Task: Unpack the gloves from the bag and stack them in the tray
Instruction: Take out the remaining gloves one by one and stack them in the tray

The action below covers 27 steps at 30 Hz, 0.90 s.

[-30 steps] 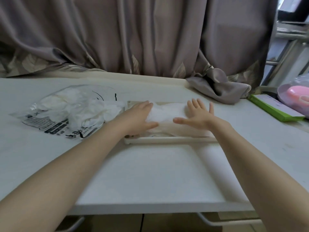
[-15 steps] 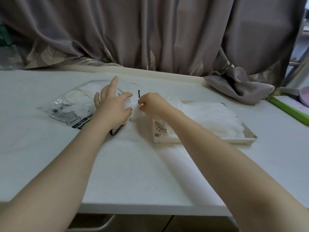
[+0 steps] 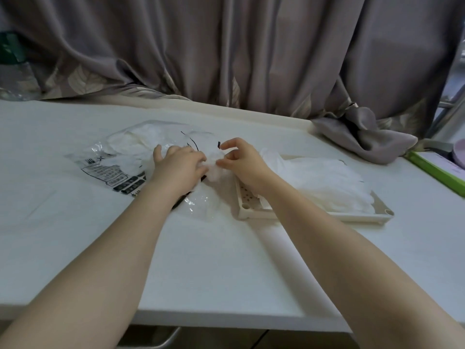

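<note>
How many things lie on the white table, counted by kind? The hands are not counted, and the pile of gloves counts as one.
Clear plastic bag: 1
Cream tray: 1
Pile of white gloves in the tray: 1
Green-edged box, cut off at the right: 1
Total: 4

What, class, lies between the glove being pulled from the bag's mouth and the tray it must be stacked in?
Nothing visible. The right hand pinches the glove at the bag mouth, right beside the tray. Only the person's own right wrist crosses the tray's left end; gloves already stacked fill the rest.
</note>
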{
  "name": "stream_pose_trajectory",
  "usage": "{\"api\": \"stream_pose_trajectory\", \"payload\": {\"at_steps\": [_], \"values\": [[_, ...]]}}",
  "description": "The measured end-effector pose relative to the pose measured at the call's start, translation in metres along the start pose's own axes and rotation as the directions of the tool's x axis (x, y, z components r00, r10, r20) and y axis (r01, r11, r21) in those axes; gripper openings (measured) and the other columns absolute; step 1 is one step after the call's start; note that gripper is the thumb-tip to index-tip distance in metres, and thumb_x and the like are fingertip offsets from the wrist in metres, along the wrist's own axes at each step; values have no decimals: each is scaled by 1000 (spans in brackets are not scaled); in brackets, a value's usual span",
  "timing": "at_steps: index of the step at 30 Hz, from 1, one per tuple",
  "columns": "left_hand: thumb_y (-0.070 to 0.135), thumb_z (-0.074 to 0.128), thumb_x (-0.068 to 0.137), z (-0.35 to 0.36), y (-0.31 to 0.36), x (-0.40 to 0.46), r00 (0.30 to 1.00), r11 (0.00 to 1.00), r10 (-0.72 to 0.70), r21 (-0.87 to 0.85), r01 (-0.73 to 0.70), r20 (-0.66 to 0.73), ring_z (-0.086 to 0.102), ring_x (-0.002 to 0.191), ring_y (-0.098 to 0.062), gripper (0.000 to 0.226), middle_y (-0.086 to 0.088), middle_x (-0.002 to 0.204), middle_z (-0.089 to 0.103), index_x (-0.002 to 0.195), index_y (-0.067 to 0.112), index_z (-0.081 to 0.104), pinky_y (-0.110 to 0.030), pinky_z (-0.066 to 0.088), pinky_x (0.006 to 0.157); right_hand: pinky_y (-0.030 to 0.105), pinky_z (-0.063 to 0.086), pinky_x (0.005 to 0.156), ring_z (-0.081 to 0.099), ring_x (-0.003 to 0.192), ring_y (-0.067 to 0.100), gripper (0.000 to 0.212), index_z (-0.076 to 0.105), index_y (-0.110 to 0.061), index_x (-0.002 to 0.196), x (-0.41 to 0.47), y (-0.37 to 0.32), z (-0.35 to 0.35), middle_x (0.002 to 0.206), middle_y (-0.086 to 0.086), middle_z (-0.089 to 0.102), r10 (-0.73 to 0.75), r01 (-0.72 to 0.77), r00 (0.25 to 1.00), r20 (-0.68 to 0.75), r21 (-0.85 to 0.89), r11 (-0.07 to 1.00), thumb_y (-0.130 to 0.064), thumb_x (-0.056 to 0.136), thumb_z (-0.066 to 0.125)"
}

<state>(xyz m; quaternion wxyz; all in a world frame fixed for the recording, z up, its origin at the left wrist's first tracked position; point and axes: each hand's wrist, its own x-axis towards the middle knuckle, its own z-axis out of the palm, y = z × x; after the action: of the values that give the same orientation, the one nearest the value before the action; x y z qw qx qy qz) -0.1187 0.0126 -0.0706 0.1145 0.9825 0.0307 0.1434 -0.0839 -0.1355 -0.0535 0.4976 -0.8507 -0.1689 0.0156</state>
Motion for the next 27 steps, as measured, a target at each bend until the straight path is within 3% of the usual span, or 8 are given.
{"api": "stream_pose_trajectory", "payload": {"at_steps": [4,7,10,13,15,17,21,27], "values": [[28,47,93,-1,-5,2,983,982,-36,-187,2,-178,53,105,-28,21,-4,104,64,102,18,64,-35,33,93,12,39,59,52,58,-2,12,62,-15,80,-10,-3,-11,70,-5,58,-27,25,995,99,17,1000,-4,83,65],[24,49,92,-8,-5,-1,960,865,-190,-498,64,-207,55,85,-27,16,0,78,59,90,13,61,-32,40,73,23,42,73,55,71,6,3,67,-17,80,-18,-12,-7,73,-9,62,11,81,963,270,-326,942,-17,82,65],[25,54,90,-14,-4,-3,939,750,-282,-655,87,-198,51,79,-19,14,8,70,54,85,14,62,-27,35,67,33,38,82,53,84,12,16,62,-21,81,-17,-19,6,87,-5,62,-72,143,987,142,-587,797,-37,86,59],[27,61,88,-20,0,-7,955,677,-236,-735,28,-181,54,89,-11,12,6,89,63,89,17,68,-22,37,77,26,37,78,50,84,12,18,60,-17,102,-13,-27,17,98,0,56,-261,207,960,-101,-374,904,-30,89,60],[27,63,88,-22,1,-9,956,642,-226,-767,3,-185,54,94,-7,15,4,98,64,94,15,71,-19,36,80,24,37,75,48,81,12,29,56,-17,118,-10,-32,22,97,0,53,-288,258,952,-106,-230,938,-23,90,59],[30,65,86,-23,-1,-8,952,612,-229,-790,-20,-201,56,96,-10,15,2,98,65,91,17,71,-19,38,79,23,37,75,45,81,11,36,52,-18,126,-6,-34,24,96,-2,51,-303,280,952,-41,-277,919,-18,90,57],[23,67,85,-22,-1,-8,958,654,-146,-751,-93,-246,58,94,-14,2,2,92,62,85,21,67,-16,40,77,15,32,61,43,69,10,12,66,-10,87,0,-31,20,77,-6,46,-324,276,943,-78,-364,889,-21,88,61],[37,65,83,-11,-1,-5,972,891,-80,-453,-29,-219,52,108,-17,30,5,108,60,106,19,59,-34,32,98,23,37,64,46,62,6,13,63,-16,72,-2,-30,4,77,-4,56,-123,144,968,-216,83,986,-15,85,63]]}}
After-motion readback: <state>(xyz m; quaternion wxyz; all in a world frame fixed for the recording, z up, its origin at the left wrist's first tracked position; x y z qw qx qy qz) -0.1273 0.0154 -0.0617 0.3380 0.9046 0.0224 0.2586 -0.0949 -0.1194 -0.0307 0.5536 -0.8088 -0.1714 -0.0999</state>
